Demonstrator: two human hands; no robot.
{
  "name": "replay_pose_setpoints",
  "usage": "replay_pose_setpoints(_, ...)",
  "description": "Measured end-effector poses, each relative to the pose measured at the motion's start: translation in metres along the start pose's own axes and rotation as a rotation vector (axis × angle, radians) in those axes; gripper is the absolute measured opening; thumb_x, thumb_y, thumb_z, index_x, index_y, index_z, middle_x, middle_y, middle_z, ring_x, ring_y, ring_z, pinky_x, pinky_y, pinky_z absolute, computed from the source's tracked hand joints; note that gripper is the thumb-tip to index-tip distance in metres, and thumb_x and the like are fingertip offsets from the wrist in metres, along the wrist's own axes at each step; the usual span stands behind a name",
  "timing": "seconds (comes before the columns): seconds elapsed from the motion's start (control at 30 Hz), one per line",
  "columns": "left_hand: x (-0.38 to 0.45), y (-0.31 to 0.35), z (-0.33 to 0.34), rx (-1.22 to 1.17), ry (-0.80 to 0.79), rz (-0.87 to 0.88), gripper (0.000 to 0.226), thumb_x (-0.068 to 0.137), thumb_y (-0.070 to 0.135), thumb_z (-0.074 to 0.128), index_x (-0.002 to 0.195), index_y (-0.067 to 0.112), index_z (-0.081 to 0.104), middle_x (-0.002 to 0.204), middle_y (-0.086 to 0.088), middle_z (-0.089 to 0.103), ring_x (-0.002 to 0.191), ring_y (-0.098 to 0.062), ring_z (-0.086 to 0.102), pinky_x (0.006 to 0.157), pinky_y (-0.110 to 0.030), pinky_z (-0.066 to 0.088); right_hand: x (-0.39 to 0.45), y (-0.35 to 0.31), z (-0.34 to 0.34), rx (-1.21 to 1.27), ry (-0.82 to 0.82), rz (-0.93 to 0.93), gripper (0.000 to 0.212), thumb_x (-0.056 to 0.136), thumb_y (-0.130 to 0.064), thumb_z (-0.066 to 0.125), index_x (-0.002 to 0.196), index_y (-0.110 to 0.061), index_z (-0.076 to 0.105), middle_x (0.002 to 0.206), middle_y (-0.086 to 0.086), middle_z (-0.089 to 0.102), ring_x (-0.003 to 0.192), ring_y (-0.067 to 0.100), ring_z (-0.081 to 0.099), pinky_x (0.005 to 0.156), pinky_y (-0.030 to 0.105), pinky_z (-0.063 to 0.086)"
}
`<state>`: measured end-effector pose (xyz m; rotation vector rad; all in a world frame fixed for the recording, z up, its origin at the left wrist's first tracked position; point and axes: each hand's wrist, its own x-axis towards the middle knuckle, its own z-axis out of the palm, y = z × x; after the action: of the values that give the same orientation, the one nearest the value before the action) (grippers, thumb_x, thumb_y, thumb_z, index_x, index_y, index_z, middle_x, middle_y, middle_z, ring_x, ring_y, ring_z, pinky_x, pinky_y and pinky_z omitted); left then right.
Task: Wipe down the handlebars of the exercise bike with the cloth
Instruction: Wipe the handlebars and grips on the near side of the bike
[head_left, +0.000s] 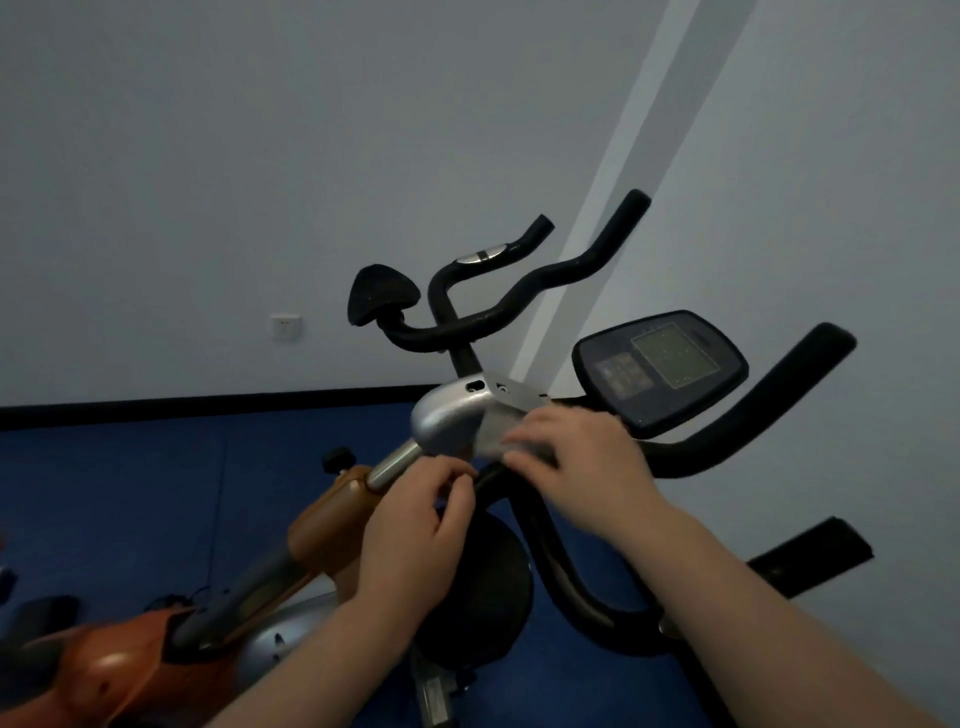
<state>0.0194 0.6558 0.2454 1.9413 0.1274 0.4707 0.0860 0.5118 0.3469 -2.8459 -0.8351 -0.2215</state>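
Observation:
The exercise bike's black handlebars (753, 410) curve out from a silver stem housing (452, 415) at the centre of the view. A pale grey cloth (498, 436) lies over the bar beside that housing. My right hand (582, 462) presses down on the cloth with its fingers closed over it. My left hand (415, 525) sits just left of it, below the silver post (395, 465), thumb and fingers pinched near the cloth's lower edge. The near handlebar loop (566, 566) bends down under my right wrist.
A dark console with a screen (670, 358) sits behind my right hand. A second bike's black handlebars (519, 291) and a saddle (379, 291) rise behind, against a pale wall. Orange frame parts (332, 514) and blue floor mats (130, 493) lie below left.

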Motion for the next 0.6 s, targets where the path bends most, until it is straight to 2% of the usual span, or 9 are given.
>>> replay_pose_setpoints(0.13, -0.002, -0.002, 0.0, -0.057, 0.005, -0.034, 0.019, 0.085, 0.046, 0.042, 0.089, 0.039, 0.059, 0.084, 0.018, 0.064, 0.078, 0.001, 0.061, 0.066, -0.026, 0.051, 0.013, 0.01, 0.004, 0.086, -0.113, 0.033, 0.023, 0.083, -0.053, 0.058, 0.099, -0.043, 0.07, 0.105, -0.022, 0.067, 0.095, 0.002, 0.06, 0.079, 0.028, 0.049)
replay_pose_setpoints(0.23, 0.0, -0.002, 0.0, -0.049, 0.008, -0.017, 0.023, 0.083, 0.05, 0.039, 0.088, 0.038, 0.059, 0.083, 0.017, 0.062, 0.077, 0.0, 0.06, 0.064, -0.026, 0.051, 0.037, 0.009, 0.011, 0.073, -0.201, 0.101, 0.019, 0.081, -0.047, 0.066, 0.098, -0.042, 0.072, 0.107, -0.014, 0.07, 0.099, 0.009, 0.062, 0.086, 0.029, 0.049)
replay_pose_setpoints(0.37, -0.001, -0.002, -0.001, -0.035, 0.007, -0.008, 0.021, 0.085, 0.048, 0.04, 0.09, 0.039, 0.058, 0.083, 0.019, 0.061, 0.079, 0.001, 0.059, 0.064, -0.026, 0.05, 0.052, -0.001, 0.023, 0.096, -0.129, 0.134, 0.017, 0.085, -0.035, 0.065, 0.101, -0.034, 0.072, 0.11, -0.004, 0.068, 0.101, 0.017, 0.061, 0.087, 0.031, 0.048)
replay_pose_setpoints(0.53, -0.001, -0.004, -0.002, -0.044, -0.033, -0.016, 0.02, 0.085, 0.049, 0.039, 0.09, 0.041, 0.056, 0.083, 0.017, 0.061, 0.078, 0.002, 0.059, 0.062, -0.022, 0.048, 0.044, 0.014, 0.009, 0.147, -0.327, 0.103, 0.011, 0.077, -0.038, 0.072, 0.087, -0.043, 0.073, 0.104, -0.014, 0.07, 0.099, 0.008, 0.06, 0.084, 0.027, 0.047)
replay_pose_setpoints(0.6, -0.001, -0.004, -0.002, -0.041, -0.033, -0.019, 0.023, 0.084, 0.052, 0.037, 0.091, 0.042, 0.055, 0.084, 0.018, 0.061, 0.078, 0.002, 0.059, 0.062, -0.024, 0.049, 0.05, 0.011, 0.013, 0.162, -0.263, 0.136, 0.011, 0.076, -0.037, 0.074, 0.087, -0.041, 0.074, 0.103, -0.012, 0.07, 0.099, 0.01, 0.06, 0.087, 0.028, 0.047)
